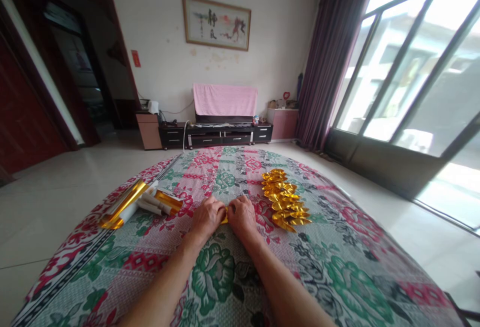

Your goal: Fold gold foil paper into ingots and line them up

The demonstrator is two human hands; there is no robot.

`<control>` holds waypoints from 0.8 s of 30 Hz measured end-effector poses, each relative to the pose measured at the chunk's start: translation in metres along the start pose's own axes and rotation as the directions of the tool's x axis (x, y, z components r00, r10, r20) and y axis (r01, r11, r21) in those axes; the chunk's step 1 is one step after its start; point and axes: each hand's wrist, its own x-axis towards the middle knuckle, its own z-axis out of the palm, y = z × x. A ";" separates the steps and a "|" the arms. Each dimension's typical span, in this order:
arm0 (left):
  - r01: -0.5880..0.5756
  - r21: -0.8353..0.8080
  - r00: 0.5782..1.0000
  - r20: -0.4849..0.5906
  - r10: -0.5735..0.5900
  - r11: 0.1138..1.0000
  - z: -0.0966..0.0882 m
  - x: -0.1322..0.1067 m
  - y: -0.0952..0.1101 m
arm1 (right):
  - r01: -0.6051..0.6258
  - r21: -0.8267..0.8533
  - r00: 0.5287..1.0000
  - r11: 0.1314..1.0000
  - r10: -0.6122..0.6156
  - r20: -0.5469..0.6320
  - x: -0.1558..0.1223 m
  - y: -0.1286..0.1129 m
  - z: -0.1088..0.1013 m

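My left hand and my right hand rest side by side on a flowered cloth, fingers curled. Between them they pinch a small piece of gold foil paper, mostly hidden under the fingers. To the right of my right hand lies a row of folded gold paper pieces. To the left of my left hand lie rolled gold foil sheets, some showing their white backs.
The flowered cloth covers a round table with tiled floor around it. A low dark TV cabinet with a pink cloth over it stands at the far wall. Large windows and a curtain are on the right.
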 end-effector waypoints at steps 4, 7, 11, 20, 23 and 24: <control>-0.031 0.018 0.999 -0.033 0.032 0.999 0.000 0.000 0.000 | -0.021 0.003 1.000 1.000 0.021 -0.006 -0.001 -0.001 -0.002; -0.072 0.039 0.995 -0.060 0.074 0.997 0.001 0.000 0.000 | 0.010 -0.002 1.000 1.000 -0.010 0.024 0.000 -0.002 -0.003; -0.135 0.063 0.988 -0.070 0.139 0.989 0.001 0.000 -0.001 | 0.023 -0.038 0.998 0.999 -0.020 0.066 0.000 -0.001 -0.003; -0.167 0.114 0.983 -0.055 0.174 0.979 -0.003 -0.002 0.005 | 0.065 -0.017 0.996 0.998 -0.064 0.065 0.000 0.001 -0.003; -0.159 0.137 0.985 -0.039 0.165 0.978 -0.005 -0.003 0.006 | 0.091 -0.007 0.994 0.996 -0.090 0.067 -0.002 0.002 -0.004; -0.156 0.141 0.986 -0.035 0.163 0.978 -0.005 -0.004 0.007 | 0.097 -0.006 0.993 0.995 -0.096 0.068 -0.002 0.002 -0.005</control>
